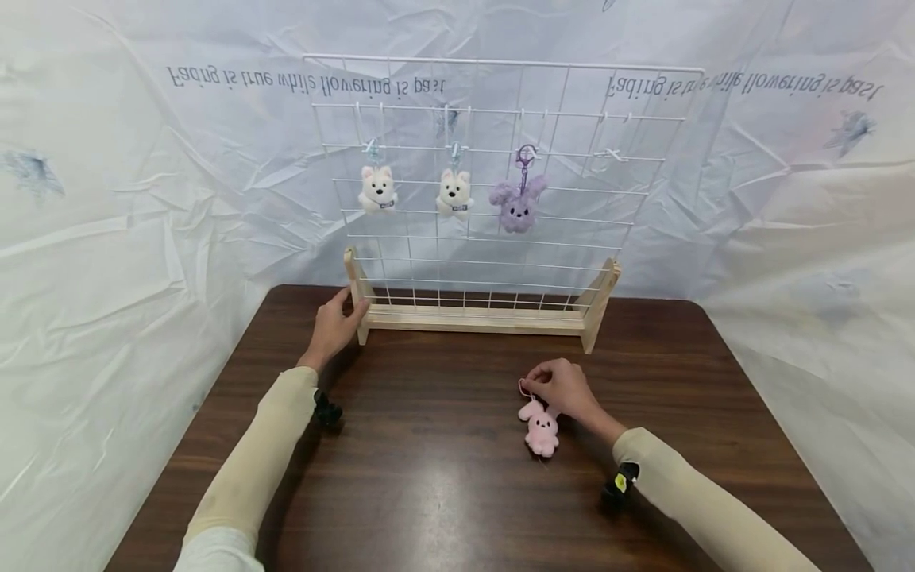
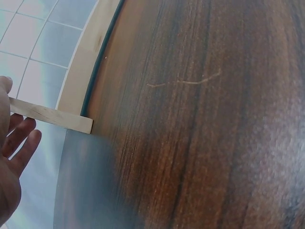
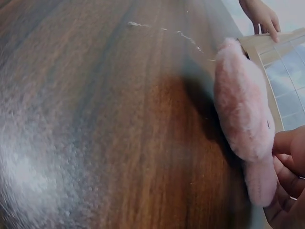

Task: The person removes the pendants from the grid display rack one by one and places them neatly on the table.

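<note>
A white wire grid rack stands upright on a wooden base at the back of the table. My left hand holds the base's left wooden leg, thumb on one side and fingers on the other. Over the table in front of the rack, my right hand pinches the loop of a pink plush bunny keychain. The bunny hangs below the fingers; in the right wrist view its fluffy pink body appears side-on, beside the fingers.
Two white plush dog keychains and a purple plush keychain hang from hooks on the grid. Another white hook sits at the right. Printed white fabric surrounds the dark wooden table.
</note>
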